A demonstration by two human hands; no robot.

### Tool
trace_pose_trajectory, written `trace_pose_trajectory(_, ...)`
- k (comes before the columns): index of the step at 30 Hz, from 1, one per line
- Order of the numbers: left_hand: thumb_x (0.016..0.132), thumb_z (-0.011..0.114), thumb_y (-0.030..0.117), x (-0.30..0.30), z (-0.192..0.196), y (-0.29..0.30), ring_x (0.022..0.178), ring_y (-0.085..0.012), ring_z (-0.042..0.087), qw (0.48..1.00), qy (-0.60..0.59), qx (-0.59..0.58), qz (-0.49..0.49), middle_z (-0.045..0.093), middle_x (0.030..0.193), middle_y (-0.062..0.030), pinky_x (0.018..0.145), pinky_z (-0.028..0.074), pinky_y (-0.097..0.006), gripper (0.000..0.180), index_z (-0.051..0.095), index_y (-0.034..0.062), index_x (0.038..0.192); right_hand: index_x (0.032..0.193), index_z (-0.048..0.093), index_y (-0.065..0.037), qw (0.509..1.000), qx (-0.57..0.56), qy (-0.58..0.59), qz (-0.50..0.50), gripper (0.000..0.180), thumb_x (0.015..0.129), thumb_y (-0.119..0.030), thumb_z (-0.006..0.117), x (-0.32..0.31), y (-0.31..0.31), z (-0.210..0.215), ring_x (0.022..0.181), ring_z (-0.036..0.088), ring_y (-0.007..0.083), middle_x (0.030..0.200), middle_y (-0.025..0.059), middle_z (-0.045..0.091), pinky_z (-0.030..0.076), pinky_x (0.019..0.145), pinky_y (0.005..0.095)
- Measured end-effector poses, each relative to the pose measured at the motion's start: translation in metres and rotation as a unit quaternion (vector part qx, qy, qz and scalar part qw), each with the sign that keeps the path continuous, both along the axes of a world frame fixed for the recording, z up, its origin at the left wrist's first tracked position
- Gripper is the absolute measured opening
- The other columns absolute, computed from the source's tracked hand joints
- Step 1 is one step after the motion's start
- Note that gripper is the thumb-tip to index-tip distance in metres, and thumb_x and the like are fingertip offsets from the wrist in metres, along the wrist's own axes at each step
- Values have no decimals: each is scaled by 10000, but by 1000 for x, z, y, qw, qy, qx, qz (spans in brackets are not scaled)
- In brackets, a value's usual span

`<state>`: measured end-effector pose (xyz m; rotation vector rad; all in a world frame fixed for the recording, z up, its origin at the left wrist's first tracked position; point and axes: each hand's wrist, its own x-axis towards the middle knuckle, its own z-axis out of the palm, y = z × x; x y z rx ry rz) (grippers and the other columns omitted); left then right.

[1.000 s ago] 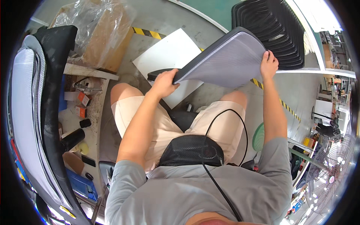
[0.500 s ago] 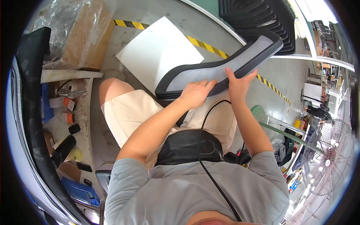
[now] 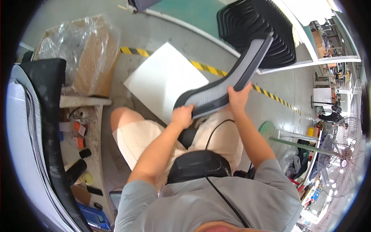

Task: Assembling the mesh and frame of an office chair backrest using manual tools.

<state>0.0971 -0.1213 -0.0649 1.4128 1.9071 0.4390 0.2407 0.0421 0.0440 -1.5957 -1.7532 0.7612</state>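
Observation:
A curved chair backrest (image 3: 210,94), grey mesh stretched in a black frame, is tilted up in front of my lap. Its far end points to the upper right, over the front of a stack of black frames. My left hand (image 3: 182,116) is closed round the frame at the lower left end, near my knees. Farther along the near edge, my right hand (image 3: 239,99) grips the frame, thumb on the upper side and fingers hidden beneath it.
A white square board (image 3: 160,77) lies beyond my knees. Nested black frames (image 3: 266,34) stand at the upper right. At left are a plastic-covered cardboard box (image 3: 104,58), a cluttered shelf (image 3: 91,103) and stacked mesh panels (image 3: 29,147). A caged fan (image 3: 343,158) stands at right.
The backrest has tipped more steeply, its edge turning toward me. My left hand has moved from the mesh to the lower left end of the frame. My right hand keeps its grip.

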Motion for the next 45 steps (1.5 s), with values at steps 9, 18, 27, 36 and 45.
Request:
trace_pose_trajectory(9,698,838,163,8,-10,-25,1069,-415,676,991,-102,-80,41,706,1121,-211,918,551,-506,566,627,103,1220,1536,304,-52,991,-95,-91,0,835,811,-237,674,-40,-26,26,1077,687,377,1223,250,669,510,976,430)
trace_pose_trajectory(18,730,851,254,-2,39,-3,1065,-367,680,968,-157,-97,170,727,1065,-181,939,525,-490,532,616,81,1175,1451,460,3,986,-147,-23,78,750,737,-75,678,-118,39,44,1085,680,294,1190,228,676,506,965,364)
trace_pose_trajectory(27,899,737,419,-125,110,-13,1133,-350,621,604,-476,-38,638,654,1206,-173,991,499,-426,634,560,-31,1310,1353,508,8,959,-190,148,149,658,705,9,625,-201,161,124,1004,623,232,1142,107,640,508,906,343)
trace_pose_trajectory(36,834,579,115,-220,199,41,987,-296,668,276,-742,23,610,655,1108,-126,905,576,-454,382,564,6,1199,1342,490,-38,941,-276,188,54,618,744,26,631,-271,183,159,1062,571,228,1179,88,594,475,946,375)
trace_pose_trajectory(45,883,586,79,-277,200,204,1021,-273,652,331,-706,67,622,605,1122,-124,884,585,-419,373,511,-23,1234,1370,436,-98,882,-386,268,30,645,768,38,622,-335,302,115,1029,585,247,1158,80,556,528,851,420)
